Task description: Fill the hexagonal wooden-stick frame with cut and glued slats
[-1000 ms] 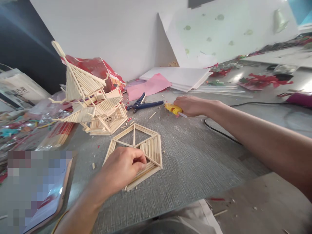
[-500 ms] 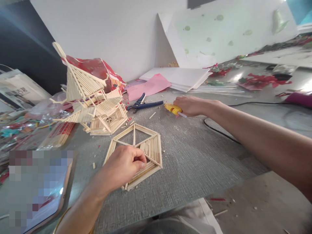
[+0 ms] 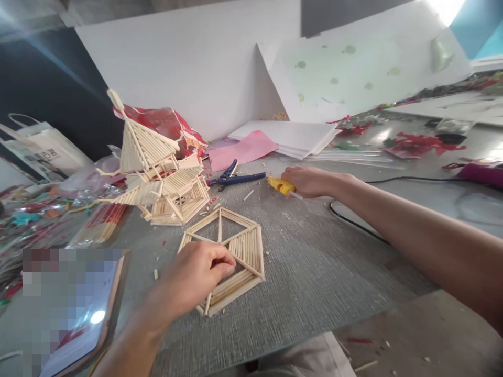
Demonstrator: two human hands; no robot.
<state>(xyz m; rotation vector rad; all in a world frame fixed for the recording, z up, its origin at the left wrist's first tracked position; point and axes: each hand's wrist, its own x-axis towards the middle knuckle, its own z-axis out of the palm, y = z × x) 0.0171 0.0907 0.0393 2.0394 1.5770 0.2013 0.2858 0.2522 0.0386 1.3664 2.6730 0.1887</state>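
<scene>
A flat hexagonal frame of thin wooden sticks [image 3: 245, 246] lies on the table, some of its triangular sections filled with rows of sticks. Over its near left part is my left hand [image 3: 202, 272], thumb and fingertips pinched together; whatever they hold is hidden. My right hand [image 3: 308, 182] reaches out to the far side and is closed around a yellow glue gun [image 3: 281, 185], with a pale glue stick poking from its rear end. Blue-handled cutters [image 3: 239, 179] lie left of the glue gun. Behind the frame stands a tiered stick-built pavilion [image 3: 149, 152] with a pointed roof.
A tablet [image 3: 98, 314] lies at the near left, beside packaged sticks [image 3: 98, 222] and plastic wrappings. Pink paper [image 3: 243, 149] and white boards [image 3: 291, 136] are at the back. A black cable [image 3: 353, 222] curves under my right forearm. Red artificial flowers [image 3: 428, 146] lie at the far right.
The camera view has tilted up slightly, so the table's things sit lower in the picture. My left hand stays over the frame with fingers pinched; my right hand still grips the glue gun.
</scene>
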